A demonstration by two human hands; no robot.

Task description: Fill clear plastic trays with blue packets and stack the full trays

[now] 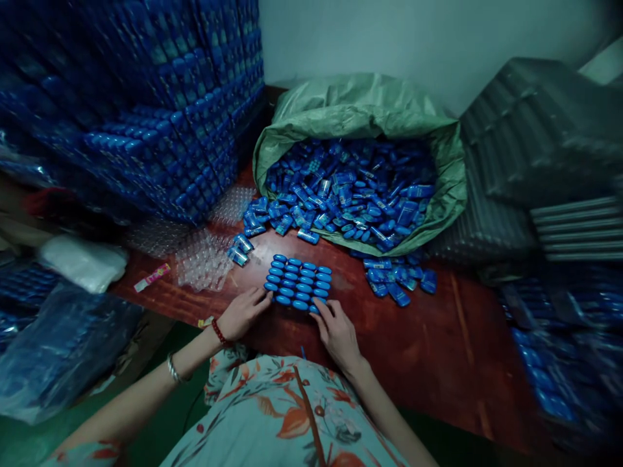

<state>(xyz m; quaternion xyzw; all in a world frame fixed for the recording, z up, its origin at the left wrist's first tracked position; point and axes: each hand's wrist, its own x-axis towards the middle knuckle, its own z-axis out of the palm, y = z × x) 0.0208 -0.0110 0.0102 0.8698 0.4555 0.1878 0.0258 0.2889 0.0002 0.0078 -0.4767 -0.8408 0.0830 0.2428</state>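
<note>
A block of small blue flat containers (296, 283) stands in rows on the table, their oval tops facing up. My left hand (244, 312) rests at the block's near left corner, fingers bent close together and tips against its side. At the near right corner, my right hand (337, 328) has its thumb and fingers on a corner container. Between them the two hands hold the block from its sides. Beyond it, a large green woven sack (363, 120) lies open toward me, with many loose blue containers (350, 194) spilling from its mouth.
Clear plastic blister trays (202, 259) lie left of the block, near a pink wrapper strip (152, 277). Tall stacks of packed blue containers (195, 143) rise at the left. Several loose containers (399, 279) lie right on the reddish-brown table (418, 344). Grey tray stacks (545, 130) stand far right.
</note>
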